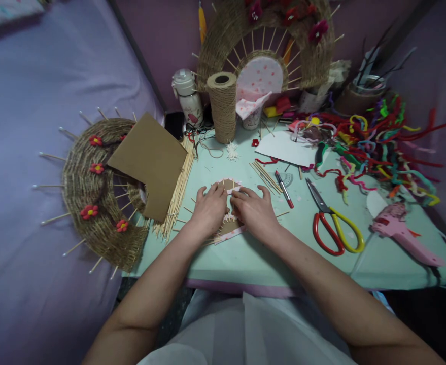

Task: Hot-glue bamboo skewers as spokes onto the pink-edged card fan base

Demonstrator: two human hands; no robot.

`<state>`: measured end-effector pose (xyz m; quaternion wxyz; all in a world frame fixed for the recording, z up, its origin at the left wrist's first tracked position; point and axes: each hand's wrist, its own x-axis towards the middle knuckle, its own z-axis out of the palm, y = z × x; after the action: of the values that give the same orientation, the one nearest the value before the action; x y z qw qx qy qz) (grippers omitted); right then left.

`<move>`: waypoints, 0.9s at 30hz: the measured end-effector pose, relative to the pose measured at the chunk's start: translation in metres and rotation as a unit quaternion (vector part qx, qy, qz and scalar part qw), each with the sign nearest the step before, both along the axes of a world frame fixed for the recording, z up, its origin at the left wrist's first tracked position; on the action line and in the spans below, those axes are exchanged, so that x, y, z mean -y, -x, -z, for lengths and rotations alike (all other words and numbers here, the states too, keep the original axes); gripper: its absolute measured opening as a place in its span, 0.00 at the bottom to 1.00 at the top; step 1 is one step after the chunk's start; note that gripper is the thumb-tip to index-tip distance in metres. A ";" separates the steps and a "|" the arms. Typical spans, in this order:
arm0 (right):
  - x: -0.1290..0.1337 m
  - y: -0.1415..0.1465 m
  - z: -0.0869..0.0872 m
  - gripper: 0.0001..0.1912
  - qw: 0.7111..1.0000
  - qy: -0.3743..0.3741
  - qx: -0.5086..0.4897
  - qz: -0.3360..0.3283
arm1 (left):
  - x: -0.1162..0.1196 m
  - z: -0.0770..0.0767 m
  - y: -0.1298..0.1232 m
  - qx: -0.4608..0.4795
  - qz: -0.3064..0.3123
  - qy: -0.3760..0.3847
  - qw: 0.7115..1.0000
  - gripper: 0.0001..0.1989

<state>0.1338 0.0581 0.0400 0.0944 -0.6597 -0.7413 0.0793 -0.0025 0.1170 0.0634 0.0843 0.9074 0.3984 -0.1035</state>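
Observation:
In the middle of the table, my left hand (pixel 210 209) and my right hand (pixel 258 210) meet over a small cardboard piece (pixel 228 230) edged with pink-spotted fabric. A cardboard part with a similar fabric rim (pixel 229 184) shows just beyond my fingertips. Both hands have their fingers bent and pressed down on its near edge, the thumbs drawn inward. Thin wooden sticks poke out from beneath both hands, one stick (pixel 282 214) on the right. My hands cover much of the piece, so how its parts join is hidden.
Red-and-yellow scissors (pixel 331 223) and a pink glue gun (pixel 407 233) lie to the right, near tangled pipe cleaners (pixel 382 142). A twine spool (pixel 223 109) and bottle (pixel 187 99) stand behind. Leftward are a sheet of cardboard (pixel 148 162), several sticks (pixel 184 177) and a twine-woven arch (pixel 81 190).

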 end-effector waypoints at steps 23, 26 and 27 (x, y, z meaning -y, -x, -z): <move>0.000 0.000 0.004 0.08 1.000 -0.007 -0.006 0.005 | -0.001 0.005 0.001 0.000 -0.002 -0.009 1.000 0.19; 0.000 0.000 0.003 0.08 1.000 -0.007 -0.007 0.005 | -0.001 0.005 0.001 -0.002 -0.003 -0.008 1.000 0.19; 0.000 0.000 0.003 0.08 1.000 -0.007 -0.007 0.004 | 0.000 0.004 0.000 -0.002 -0.003 -0.007 1.000 0.19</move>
<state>0.1335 0.0580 0.0367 0.1045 -0.6616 -0.7385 0.0779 -0.0030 0.1175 0.0591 0.0771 0.9065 0.4022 -0.1024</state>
